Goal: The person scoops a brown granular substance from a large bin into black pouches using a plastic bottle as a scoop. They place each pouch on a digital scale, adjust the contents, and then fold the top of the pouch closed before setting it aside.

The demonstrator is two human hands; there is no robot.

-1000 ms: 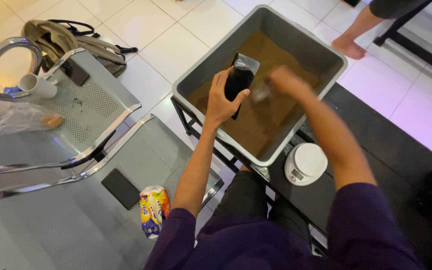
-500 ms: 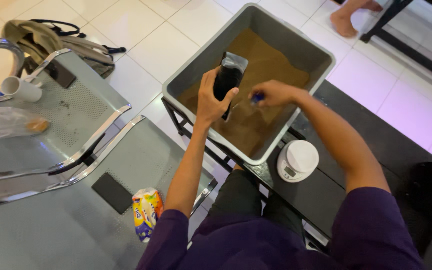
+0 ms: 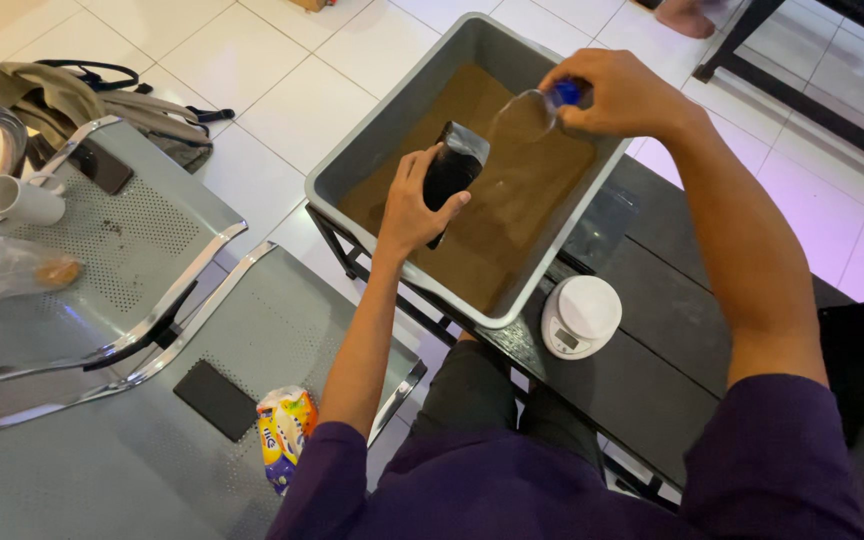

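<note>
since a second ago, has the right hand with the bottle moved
Yes: the right hand and clear bottle moved from over the grey tub's middle toward its far rim.

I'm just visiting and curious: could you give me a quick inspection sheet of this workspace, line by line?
Surface: dark table carrying a grey tub of brown soil.
Job's things: dark bag, clear bottle with a blue cap, tilted over the soil.
Clutter: white kitchen scale; on the metal seats, a snack packet, white mug, clear plastic bag.
Grips: left hand holds the dark bag; right hand holds the bottle.
Cables: nothing seen.
Surroundings: white tiled floor, backpack, another person's bare foot.
</note>
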